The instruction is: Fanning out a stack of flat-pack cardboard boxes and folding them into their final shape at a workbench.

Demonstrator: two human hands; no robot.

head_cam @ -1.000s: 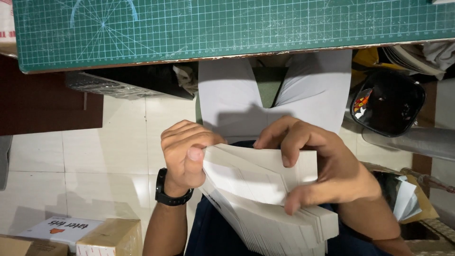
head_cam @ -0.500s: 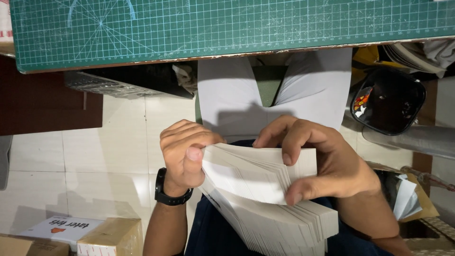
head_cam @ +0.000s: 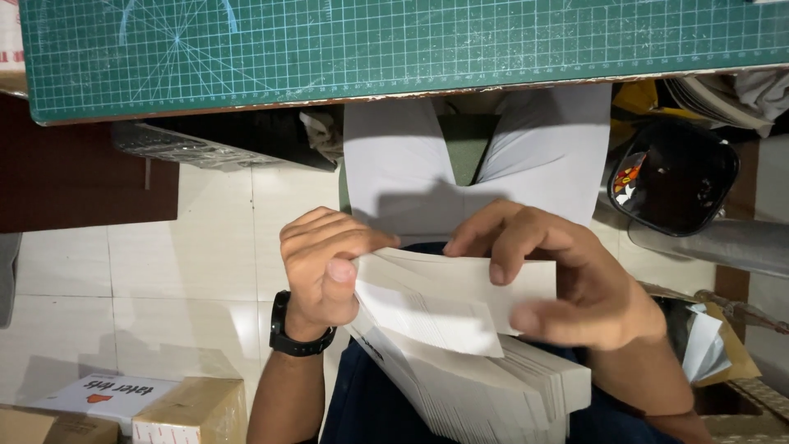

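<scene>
Person seated, a thick stack of white sheets resting on the lap, probably so both hands stay free. Left hand is curled closed on the stack's near-left edge, thumb pressed on top, steadying it. Right hand grips the top sheet from the other side, fingers over its far edge, thumb beneath, lifting it clear of the rest. A black watch sits on the left wrist. Beyond the hands runs the green cutting mat on the tabletop; a black bin stands past the right hand.

Paper stack on lap, between both hands; cutting mat ahead; boxes left.
</scene>
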